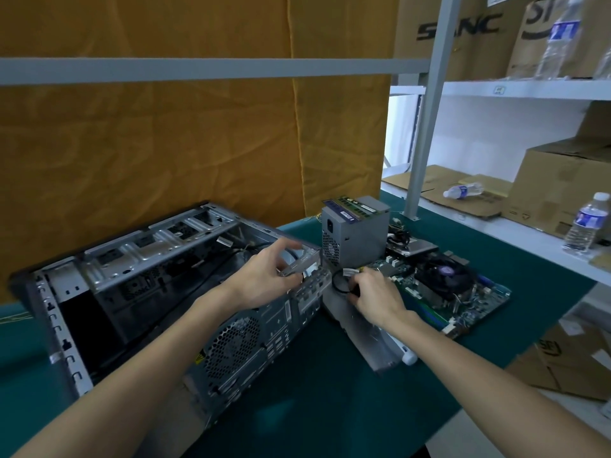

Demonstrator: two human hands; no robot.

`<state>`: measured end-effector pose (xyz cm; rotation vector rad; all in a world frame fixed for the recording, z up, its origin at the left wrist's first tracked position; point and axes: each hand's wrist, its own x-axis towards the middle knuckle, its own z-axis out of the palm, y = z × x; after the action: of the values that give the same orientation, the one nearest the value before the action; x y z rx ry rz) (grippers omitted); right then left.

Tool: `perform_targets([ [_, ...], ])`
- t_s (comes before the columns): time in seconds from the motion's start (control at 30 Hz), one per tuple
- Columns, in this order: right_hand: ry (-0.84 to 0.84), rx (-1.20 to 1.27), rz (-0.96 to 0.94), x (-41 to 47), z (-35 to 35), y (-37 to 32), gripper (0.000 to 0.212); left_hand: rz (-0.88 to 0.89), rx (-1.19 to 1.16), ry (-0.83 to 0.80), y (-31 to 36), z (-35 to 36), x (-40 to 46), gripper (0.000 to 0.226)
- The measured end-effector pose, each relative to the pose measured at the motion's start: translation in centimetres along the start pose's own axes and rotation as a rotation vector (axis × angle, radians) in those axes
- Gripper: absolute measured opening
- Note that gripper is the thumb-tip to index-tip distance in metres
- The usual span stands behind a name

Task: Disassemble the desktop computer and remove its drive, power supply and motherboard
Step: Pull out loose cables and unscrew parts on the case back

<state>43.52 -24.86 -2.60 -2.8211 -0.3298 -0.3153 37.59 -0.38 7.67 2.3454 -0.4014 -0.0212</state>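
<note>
Motherboard (463, 292) and power supply (355, 236) already out at two o'clock; left hand (264, 282) fingers grip the case (139, 292) corner, right hand (373, 299) fingers pinch a black cable (337, 285). Next, I'd say: thread it free gently.

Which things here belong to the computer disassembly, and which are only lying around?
Belong to the job:
computer case, held by the left hand
power supply
motherboard
black cable, gripped by the right hand

Only lying around:
water bottles
cardboard boxes
shelf
</note>
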Motion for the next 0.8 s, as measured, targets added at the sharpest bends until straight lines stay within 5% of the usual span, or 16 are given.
perform_targets([
  [0.17, 0.05, -0.169, -0.022, 0.0, 0.0, 0.1, 0.023, 0.021, 0.088, 0.025, 0.5, -0.1, -0.5, 0.008],
  [0.37, 0.395, 0.506, -0.071, 2.0, -5.3, -5.0, 0.013, 0.026, 0.167, 0.056, 0.0, -1.0, -2.6, 0.033],
  [0.43, 0.301, 0.553, -0.093, 3.8, -7.1, -8.2, 0.015, -0.01, 0.208, -0.005, -0.7, -1.6, -4.1, 0.053],
  [0.57, -0.222, 0.23, -0.053, 5.4, -7.6, -13.6, 0.048, -0.031, 0.307, -0.066, -0.9, -1.8, -6.0, 0.059],
  [0.8, -0.171, 0.1, -0.058, 1.7, -8.6, -12.8, 0.046, 0.065, 0.241, -0.046, 0.8, -1.4, -9.0, 0.03],
])
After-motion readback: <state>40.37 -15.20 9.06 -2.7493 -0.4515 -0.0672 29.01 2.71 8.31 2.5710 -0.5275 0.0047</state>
